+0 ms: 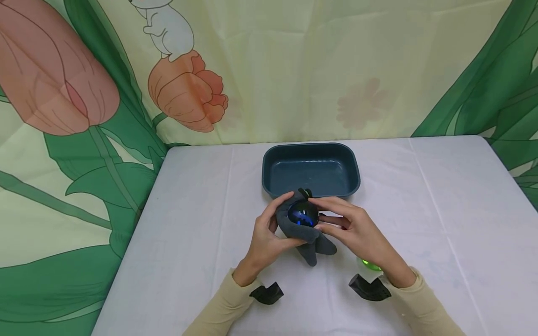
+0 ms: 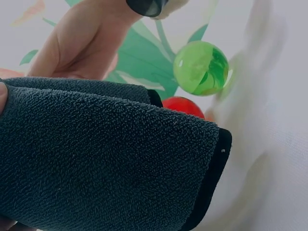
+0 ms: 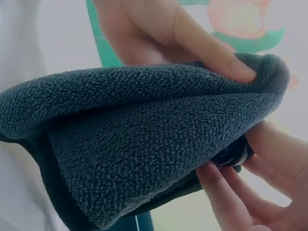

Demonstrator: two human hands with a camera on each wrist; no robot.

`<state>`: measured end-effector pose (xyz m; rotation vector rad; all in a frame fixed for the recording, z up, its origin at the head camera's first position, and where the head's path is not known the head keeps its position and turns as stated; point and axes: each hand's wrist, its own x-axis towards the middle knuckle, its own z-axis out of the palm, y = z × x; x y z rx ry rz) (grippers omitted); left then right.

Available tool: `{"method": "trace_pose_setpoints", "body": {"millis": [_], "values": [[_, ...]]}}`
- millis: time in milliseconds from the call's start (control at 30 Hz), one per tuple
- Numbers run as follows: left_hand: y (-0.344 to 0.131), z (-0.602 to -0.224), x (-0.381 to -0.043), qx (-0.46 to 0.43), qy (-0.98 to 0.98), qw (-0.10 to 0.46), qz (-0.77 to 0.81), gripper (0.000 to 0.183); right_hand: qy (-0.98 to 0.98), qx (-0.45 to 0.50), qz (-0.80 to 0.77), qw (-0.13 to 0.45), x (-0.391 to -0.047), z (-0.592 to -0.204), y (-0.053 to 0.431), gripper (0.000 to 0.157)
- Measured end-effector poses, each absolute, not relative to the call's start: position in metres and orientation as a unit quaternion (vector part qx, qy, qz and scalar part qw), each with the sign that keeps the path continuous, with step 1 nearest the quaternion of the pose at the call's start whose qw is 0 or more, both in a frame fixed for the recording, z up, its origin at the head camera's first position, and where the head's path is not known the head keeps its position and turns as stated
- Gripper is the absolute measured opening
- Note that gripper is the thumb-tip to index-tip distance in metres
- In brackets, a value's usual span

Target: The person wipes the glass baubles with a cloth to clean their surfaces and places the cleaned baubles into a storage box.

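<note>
A shiny dark blue ball [image 1: 303, 213] sits in the fold of a dark grey towel [image 1: 290, 228] with black edging, above the white table. My left hand [image 1: 269, 238] grips the towel from the left, its thumb lying along the near side of the cloth. From the right, my right hand [image 1: 357, 228] holds the ball between thumb and fingertips. Two loose corners of the towel hang down toward me. In the right wrist view the cloth hides most of the ball [image 3: 233, 153].
A dark blue rectangular basin [image 1: 353, 183] stands just behind the hands. A clear green ball [image 2: 201, 68] lies on the table, partly under my right wrist in the head view. The towel partly covers a red ball [image 2: 184, 106] in the left wrist view.
</note>
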<state>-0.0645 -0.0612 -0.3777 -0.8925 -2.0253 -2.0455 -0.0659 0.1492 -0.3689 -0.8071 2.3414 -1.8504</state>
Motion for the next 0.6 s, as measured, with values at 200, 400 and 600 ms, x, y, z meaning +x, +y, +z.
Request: {"method": "trace_pose_setpoints", "body": {"millis": [200,400,600], "values": [[-0.0609,-0.3777,-0.0649,-0.297,-0.676,0.063,-0.671,0.081,0.749,-0.239,-0.616,0.052,-0.0653,-0.3667,0.1491,0.051],[-0.0609,-0.3783,-0.0642,-0.303,-0.68,0.064,-0.665,0.082,0.739,-0.221,-0.633,0.072,-0.0646,-0.3691,0.1498,0.051],[-0.0613,-0.3787,-0.064,-0.303,-0.679,0.067,-0.665,0.082,0.738,-0.221,-0.634,0.072,-0.0653,-0.3696,0.1496,0.05]]}}
